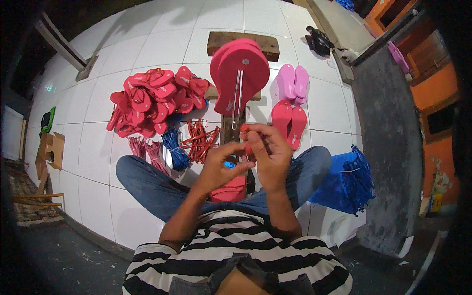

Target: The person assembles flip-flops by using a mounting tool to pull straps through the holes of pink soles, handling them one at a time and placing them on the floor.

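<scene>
A red piece, likely a sandal strap (244,129), is pinched in the fingers of my right hand (271,153). My left hand (221,166) is close beside it, thumb and fingers closed towards the same red piece; its grip is partly hidden. Just beyond my hands, red sandal soles (236,81) stand stacked on a wooden stand (268,48). A thin metal hooked rod (237,105) extends from a hole in the top sole down towards my fingers. Below my hands, between my legs, lie more red soles (230,191).
To the left are a heap of red soles (155,101), blue straps (174,150), red straps (200,140) and pink straps (152,153). On the right stand a pink pair of soles (293,83), a red pair (289,123) and a bundle of blue straps (346,182). White tiles (98,152) surround me.
</scene>
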Available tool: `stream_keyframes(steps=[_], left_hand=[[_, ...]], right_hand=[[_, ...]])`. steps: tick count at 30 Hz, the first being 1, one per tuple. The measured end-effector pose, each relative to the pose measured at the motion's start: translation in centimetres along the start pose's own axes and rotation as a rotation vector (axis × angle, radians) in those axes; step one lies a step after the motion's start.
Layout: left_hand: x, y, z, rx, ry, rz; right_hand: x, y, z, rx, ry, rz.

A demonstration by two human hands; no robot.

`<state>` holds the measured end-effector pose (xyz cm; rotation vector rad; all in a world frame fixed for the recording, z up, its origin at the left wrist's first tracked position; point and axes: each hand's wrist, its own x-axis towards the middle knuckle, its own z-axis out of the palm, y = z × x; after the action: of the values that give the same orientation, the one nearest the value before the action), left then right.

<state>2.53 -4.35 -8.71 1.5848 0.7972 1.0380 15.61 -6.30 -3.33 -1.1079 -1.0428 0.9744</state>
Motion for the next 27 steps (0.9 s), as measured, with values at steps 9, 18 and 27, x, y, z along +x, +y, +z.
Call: stream_keyframes(steps=[9,18,27], left_hand=[[9.7,3.7,-6.4,0.459,0.352,0.491],[13.3,7.0,-5.9,0.926,0.32,0.679],[11.1,7.7,-5.5,0.627,0.097,0.443]], right_hand=[[1.3,-0.9,0.4,-0.496,0.047,-0.458],[2.6,-2.9,0.1,-0.86,0.023,-0.721],[6.3,-1.7,-1.2,-0.552,0.156,-0.655]])
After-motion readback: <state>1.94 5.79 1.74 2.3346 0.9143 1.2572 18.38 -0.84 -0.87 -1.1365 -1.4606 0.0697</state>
